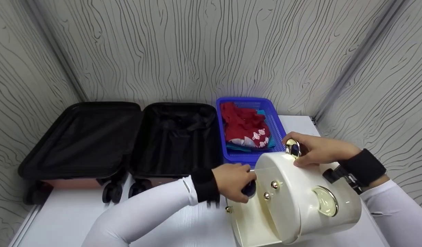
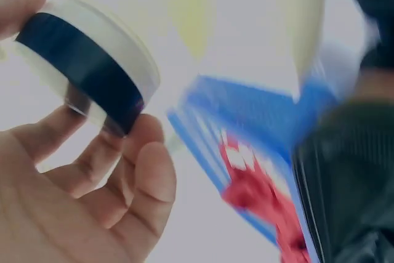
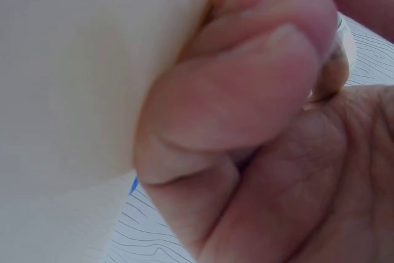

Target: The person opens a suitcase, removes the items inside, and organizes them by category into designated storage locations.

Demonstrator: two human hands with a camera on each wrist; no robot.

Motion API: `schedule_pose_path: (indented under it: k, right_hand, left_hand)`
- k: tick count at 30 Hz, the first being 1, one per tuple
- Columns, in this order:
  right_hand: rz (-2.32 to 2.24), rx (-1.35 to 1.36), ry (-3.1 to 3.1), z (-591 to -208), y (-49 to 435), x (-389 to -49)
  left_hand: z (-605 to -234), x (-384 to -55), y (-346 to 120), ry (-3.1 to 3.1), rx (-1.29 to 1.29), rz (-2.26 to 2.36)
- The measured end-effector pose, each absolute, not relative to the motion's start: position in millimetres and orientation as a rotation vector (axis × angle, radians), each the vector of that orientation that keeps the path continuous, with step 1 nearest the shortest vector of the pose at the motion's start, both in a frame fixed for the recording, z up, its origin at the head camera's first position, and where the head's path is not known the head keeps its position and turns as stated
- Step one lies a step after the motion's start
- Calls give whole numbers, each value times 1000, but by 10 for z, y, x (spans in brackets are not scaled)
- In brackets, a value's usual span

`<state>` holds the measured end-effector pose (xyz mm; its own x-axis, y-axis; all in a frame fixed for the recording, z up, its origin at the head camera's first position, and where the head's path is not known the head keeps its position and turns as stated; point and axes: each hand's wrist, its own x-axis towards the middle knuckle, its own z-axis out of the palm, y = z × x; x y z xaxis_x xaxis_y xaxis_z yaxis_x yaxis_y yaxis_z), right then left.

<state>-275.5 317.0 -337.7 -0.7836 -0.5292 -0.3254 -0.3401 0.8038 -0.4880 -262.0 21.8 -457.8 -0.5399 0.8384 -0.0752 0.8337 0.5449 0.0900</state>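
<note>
My left hand [image 1: 233,181] pinches a small round cosmetic jar [image 2: 86,63] with a dark band round its side, between thumb and fingers. The jar is at the open front of a cream, rounded cosmetic storage box [image 1: 289,192] with gold knobs. Curled fingers of my right hand [image 1: 317,150] grip the gold-rimmed handle [image 1: 292,147] on top of this box. In the right wrist view the right fingers [image 3: 228,103] press close to the box's cream side. A pulled-out drawer [image 1: 252,228] shows at the box's lower front; its inside is partly hidden.
An opened suitcase [image 1: 87,137] with black lining lies on the white table [image 1: 183,226] to the left. Beside it, a blue plastic basket [image 1: 277,125] holds folded red and teal clothes [image 1: 245,123]. Patterned wall panels [image 1: 197,48] close off the back and sides.
</note>
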Motion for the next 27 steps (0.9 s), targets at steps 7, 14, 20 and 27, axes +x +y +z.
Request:
schedule_pose_path:
  k: [7,14,20,27]
  right_hand:
    - [-588,-613,2518,-3383,3186,-2754]
    - [-592,-621,2509,-3379,3188,-2759]
    - [-593,-651,2521,-3376,3184,-2768]
    - [-582,-643,2521,-3386,3176,-2773]
  left_hand:
    - [-4982,-2330,440,2719,1427,-147]
    - [-5174,-2230,619,2695,1448,-346]
    - [-5203,-2221,738,2631,1492,-453]
    - [-5284,-2199,823,2654,1488,-507]
